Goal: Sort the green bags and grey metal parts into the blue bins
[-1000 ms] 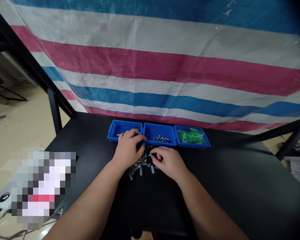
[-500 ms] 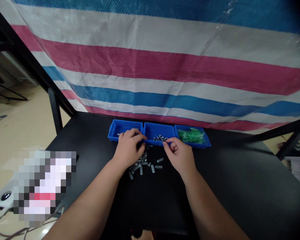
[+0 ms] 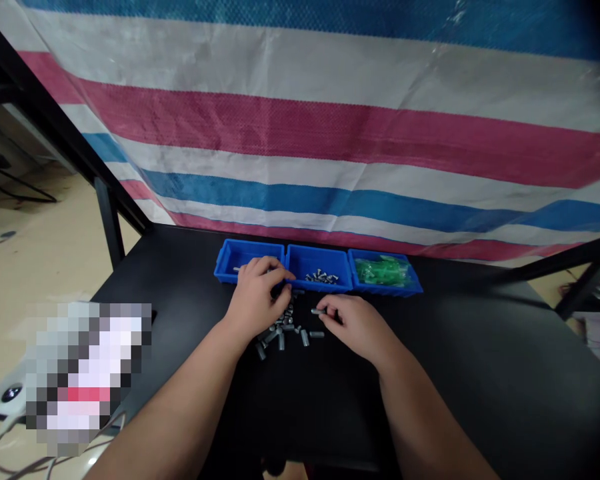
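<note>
My right hand (image 3: 355, 325) is closed in a pinch on a small grey cylindrical piece (image 3: 315, 311), held just above the dark table in front of the middle bin. My left hand (image 3: 257, 297) rests across the front edge of the left blue bin (image 3: 225, 272), index finger near its right corner and thumb apart from it. Its other fingertips are hidden in the bin. Beneath and beside the left hand lies a loose pile of grey cylinders and small metal parts (image 3: 281, 330). Small screws (image 3: 322, 277) sit in the middle blue bin (image 3: 313, 257).
A third blue bin (image 3: 410, 288) on the right holds a clear bag of green pieces (image 3: 384, 271). Behind the bins hangs a striped sheet (image 3: 330, 167). A pale device with a blurred area (image 3: 13, 393) and cables lies at the left. Black frame posts (image 3: 111, 223) flank the table (image 3: 455, 360).
My right hand has drawn back from the middle bin's front edge to the table and taken hold of a grey cylinder there. My left hand has stayed nearly still.
</note>
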Demonstrator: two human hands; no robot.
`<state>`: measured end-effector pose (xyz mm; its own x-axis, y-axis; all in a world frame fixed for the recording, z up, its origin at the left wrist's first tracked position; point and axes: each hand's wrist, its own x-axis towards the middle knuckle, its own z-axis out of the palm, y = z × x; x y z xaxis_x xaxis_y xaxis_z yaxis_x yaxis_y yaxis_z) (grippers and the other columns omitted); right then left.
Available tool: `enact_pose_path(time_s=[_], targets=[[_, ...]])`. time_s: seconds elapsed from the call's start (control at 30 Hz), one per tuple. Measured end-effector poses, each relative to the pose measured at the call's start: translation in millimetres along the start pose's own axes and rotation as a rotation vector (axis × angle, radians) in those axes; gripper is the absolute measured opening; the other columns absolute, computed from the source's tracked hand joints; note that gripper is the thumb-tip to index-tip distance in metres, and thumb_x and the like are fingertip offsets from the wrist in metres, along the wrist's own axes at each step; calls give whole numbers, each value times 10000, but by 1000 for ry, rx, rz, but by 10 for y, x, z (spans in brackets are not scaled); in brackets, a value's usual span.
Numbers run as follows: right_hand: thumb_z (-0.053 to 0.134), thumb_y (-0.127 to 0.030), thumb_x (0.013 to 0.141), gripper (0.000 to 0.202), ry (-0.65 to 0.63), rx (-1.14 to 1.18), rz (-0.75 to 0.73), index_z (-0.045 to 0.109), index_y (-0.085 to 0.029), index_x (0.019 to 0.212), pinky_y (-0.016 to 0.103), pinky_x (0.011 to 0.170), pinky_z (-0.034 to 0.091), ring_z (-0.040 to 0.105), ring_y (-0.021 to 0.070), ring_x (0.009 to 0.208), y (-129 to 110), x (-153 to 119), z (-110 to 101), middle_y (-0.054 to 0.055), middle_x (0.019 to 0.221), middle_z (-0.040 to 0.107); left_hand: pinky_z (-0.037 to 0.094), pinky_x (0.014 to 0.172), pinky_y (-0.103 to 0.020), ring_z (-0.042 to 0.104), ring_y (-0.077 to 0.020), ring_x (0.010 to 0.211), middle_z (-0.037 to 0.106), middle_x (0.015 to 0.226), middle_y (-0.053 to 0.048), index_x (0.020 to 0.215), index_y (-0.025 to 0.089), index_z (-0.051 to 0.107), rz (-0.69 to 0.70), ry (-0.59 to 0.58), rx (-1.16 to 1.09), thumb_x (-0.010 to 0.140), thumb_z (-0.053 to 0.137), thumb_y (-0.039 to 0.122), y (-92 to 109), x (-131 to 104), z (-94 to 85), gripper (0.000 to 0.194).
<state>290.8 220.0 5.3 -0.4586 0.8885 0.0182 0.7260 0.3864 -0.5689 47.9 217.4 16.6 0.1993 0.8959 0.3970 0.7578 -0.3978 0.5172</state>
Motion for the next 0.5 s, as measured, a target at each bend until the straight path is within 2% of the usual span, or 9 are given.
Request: enact_pose_path(time_s=[0.07, 0.17, 0.27, 0.33, 0.4, 0.5], targets=[[622, -259, 920, 97, 80, 107, -20, 690, -233, 984, 246, 618, 451, 613, 132, 664, -27, 10, 16, 1, 822, 696, 449, 972, -441, 599, -251, 1102, 666, 1140, -66, 1072, 280, 744, 104, -2, -81, 918, 603, 273, 40, -6, -35, 209], [607, -336, 964, 158, 160, 273, -67, 665, -225, 1061, 257, 677, 517, 671, 153, 753, -75, 11, 63, 32, 911, 722, 467, 996, -415, 624, -232, 1101, 687, 1155, -66, 1143, 289, 735, 254, -107, -194, 942, 603, 305, 87, -15, -48, 241], [608, -356, 971, 177, 169, 326, -110, 668, -223, 1071, 259, 689, 538, 693, 166, 792, -102, 8, 111, 44, 940, 729, 491, 953, -378, 657, -199, 1039, 720, 1120, -59, 1115, 283, 745, 295, -173, -243, 986, 563, 289, 92, -16, -16, 223], [604, -351, 973, 181, 182, 333, -109, 672, -222, 1081, 257, 686, 538, 691, 165, 796, -104, 6, 120, 47, 939, 728, 490, 929, -372, 669, -191, 1011, 740, 1084, -55, 1060, 268, 750, 287, -141, -229, 1004, 551, 287, 70, -9, 0, 208], [616, -339, 960, 181, 181, 331, -84, 665, -220, 1088, 249, 646, 519, 657, 145, 728, -95, -1, 100, 37, 902, 717, 479, 925, -386, 673, -202, 1012, 751, 1065, -52, 1032, 258, 742, 227, -55, -175, 1001, 565, 304, 32, 4, -6, 186], [718, -328, 872, 194, 16, 289, -68, 663, -222, 1024, 233, 573, 456, 551, 106, 609, -63, -25, 36, 2, 834, 676, 473, 910, -403, 674, -225, 1006, 754, 1039, -51, 1003, 241, 721, 29, 98, -62, 980, 584, 306, -47, 26, -40, 154]])
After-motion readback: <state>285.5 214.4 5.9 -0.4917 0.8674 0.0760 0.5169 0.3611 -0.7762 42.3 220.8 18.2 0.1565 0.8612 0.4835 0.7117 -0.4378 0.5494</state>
